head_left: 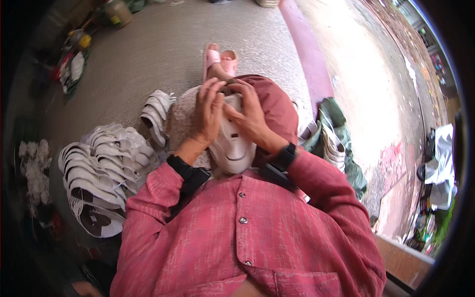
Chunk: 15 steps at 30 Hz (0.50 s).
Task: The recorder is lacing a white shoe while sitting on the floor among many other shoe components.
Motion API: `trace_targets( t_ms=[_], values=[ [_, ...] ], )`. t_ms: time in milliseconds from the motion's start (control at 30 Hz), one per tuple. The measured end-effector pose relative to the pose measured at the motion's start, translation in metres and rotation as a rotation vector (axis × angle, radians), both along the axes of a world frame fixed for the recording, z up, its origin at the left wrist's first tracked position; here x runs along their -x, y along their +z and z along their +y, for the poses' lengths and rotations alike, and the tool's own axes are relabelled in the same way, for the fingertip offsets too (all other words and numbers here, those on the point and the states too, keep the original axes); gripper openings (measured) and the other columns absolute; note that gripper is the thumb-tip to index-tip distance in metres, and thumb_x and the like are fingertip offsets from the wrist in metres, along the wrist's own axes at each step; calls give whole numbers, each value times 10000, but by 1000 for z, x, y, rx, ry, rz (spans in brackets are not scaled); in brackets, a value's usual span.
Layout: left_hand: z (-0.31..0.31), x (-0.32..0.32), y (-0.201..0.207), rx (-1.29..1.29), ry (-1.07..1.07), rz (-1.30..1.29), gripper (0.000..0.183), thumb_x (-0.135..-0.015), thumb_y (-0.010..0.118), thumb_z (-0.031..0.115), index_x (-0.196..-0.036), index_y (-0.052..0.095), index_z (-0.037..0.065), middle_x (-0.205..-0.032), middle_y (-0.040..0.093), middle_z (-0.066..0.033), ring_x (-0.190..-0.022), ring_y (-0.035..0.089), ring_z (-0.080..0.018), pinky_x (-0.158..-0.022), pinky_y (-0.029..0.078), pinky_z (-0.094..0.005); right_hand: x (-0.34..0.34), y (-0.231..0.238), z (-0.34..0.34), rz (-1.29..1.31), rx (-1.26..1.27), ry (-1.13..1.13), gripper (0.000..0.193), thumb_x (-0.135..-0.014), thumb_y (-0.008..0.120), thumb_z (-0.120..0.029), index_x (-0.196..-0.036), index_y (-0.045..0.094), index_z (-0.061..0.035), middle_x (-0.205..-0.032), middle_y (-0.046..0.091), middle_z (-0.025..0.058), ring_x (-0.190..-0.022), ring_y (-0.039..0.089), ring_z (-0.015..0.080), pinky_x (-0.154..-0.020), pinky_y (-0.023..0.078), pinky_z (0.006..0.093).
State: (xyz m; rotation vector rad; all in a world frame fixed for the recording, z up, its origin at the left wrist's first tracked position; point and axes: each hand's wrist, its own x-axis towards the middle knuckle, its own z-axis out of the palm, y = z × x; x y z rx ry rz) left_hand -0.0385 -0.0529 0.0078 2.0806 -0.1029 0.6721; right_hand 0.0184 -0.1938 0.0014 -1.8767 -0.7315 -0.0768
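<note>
A white shoe (233, 150) lies lengthwise on my lap, its rounded near end close to my shirt. A small dark rectangular mark shows near its middle. My left hand (210, 109) is closed along its left side, fingers bent toward the far end. From the right, my right hand (248, 112) curls over it, thumb pointing inward and fingers bent over the far end. The fingertips of both hands come close together there, beside something small and dark that I cannot make out. Both wrists wear black bands. The shoe's far end is partly hidden by my fingers.
Stacked white shoe uppers (101, 168) lie on the floor at left, with a smaller stack (156, 115) by my knee. More white shoe pieces (332, 148) sit on a green sack (354, 175) at right. Bottles (118, 13) stand far left. My feet wear pink slippers (212, 58).
</note>
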Motion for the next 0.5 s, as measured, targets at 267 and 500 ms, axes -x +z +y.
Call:
trace_targets(
  t_ms=[267,500],
  values=[
    [10,3,-3,-24,-43,47,316,-1022,394,223,-1217,554,33,-1350,448,-178,-1255,434,-313,-1072,322,-390,-3,20,-57,426,-153,291,403,-921,613,-189,-1276,522,-21,-1288,531,109,-1255,462,228,-1044,375,341],
    [6,1,4,-41,-57,64,351,-1029,373,252,-1226,546,19,-1356,443,-180,-1271,421,-306,-1080,311,-394,17,-71,-316,741,-42,-435,229,-904,624,-194,-980,652,19,-794,639,30,-670,582,85,-586,448,210]
  ],
)
